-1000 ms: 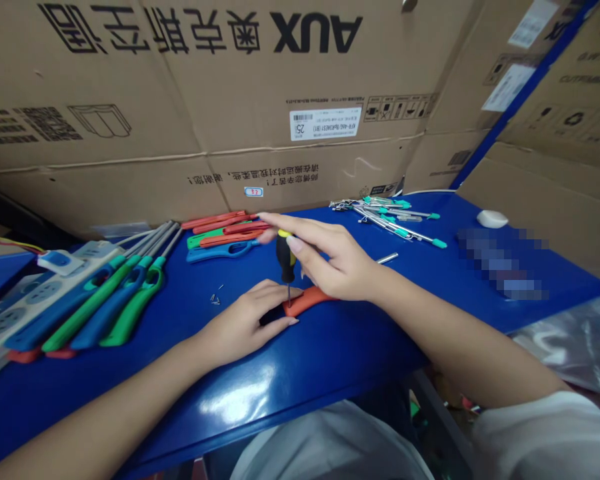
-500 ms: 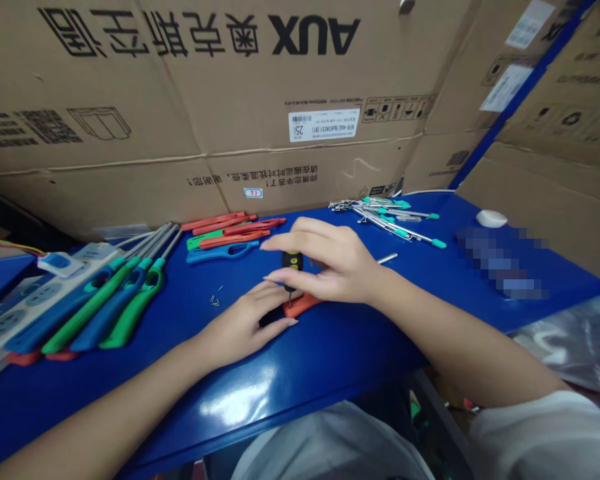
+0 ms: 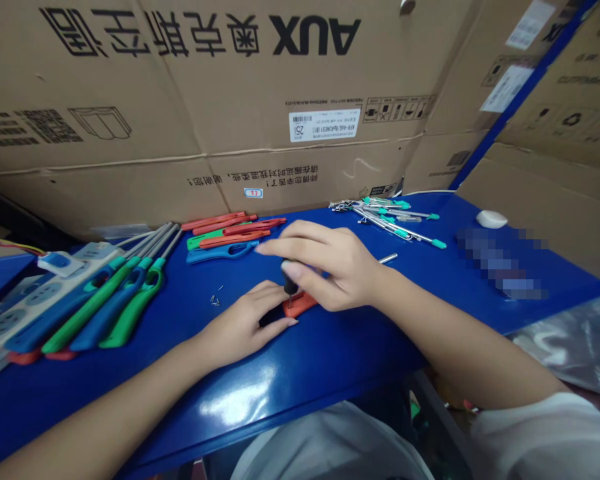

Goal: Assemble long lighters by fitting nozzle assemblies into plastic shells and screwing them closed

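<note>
An orange plastic handle piece (image 3: 300,303) lies flat on the blue table (image 3: 330,353) in front of me. My left hand (image 3: 245,323) lies over its near end and presses it down with closed fingers. My right hand (image 3: 325,263) is wrapped round a small black screwdriver (image 3: 289,287), which stands upright with its tip on the orange piece. Most of the screwdriver's grip is hidden in my palm.
Long green and blue lighters (image 3: 105,300) lie at the left over a white power strip (image 3: 35,293). Orange, green and blue handle shells (image 3: 230,237) lie behind my hands. Metal rods with teal tips (image 3: 395,217) lie at the back right. Tiny screws (image 3: 215,299) lie nearby. Cardboard boxes (image 3: 230,100) wall the back.
My right hand has slid down over the screwdriver, from fingers stretched on its yellow top to a full wrap round its grip. The left hand has stayed put.
</note>
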A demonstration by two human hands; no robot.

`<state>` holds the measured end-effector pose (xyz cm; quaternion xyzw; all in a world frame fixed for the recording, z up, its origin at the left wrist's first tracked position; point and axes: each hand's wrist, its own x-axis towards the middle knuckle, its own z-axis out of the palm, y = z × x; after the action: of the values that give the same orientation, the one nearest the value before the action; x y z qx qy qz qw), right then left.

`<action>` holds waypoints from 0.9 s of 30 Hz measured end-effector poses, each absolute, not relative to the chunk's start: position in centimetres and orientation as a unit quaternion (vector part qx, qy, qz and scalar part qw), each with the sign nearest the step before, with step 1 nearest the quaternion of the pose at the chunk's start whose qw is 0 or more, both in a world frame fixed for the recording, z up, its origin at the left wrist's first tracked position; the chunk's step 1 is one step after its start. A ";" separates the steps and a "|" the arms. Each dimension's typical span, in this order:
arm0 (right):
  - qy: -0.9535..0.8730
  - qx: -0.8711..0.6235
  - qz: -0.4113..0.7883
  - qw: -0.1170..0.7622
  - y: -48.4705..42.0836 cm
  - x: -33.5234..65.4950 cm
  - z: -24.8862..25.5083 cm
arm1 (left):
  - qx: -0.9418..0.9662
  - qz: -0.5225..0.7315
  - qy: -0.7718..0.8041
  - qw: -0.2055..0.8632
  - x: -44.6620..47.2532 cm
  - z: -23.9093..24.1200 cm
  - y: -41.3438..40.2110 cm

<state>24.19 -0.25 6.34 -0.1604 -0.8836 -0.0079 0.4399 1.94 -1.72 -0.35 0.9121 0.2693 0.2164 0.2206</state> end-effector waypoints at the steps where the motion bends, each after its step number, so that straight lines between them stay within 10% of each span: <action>1: -0.889 -0.159 0.041 0.428 -0.3 24.2 6.5 | 0.912 0.213 0.271 0.225 1.9 -0.3 -1.7; 21: -0.882 -0.183 -0.067 0.429 0.0 24.4 6.2 | 0.912 0.220 0.267 0.221 1.9 -0.4 -1.7; 27: -0.889 -0.181 0.094 0.411 -0.4 24.2 6.7 | 0.911 0.212 0.269 0.232 2.0 -0.2 -1.7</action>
<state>24.17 -0.39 6.73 -0.1805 -0.8889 0.0936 0.4106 1.95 -1.75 -0.22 0.9105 0.2685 0.2122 0.2319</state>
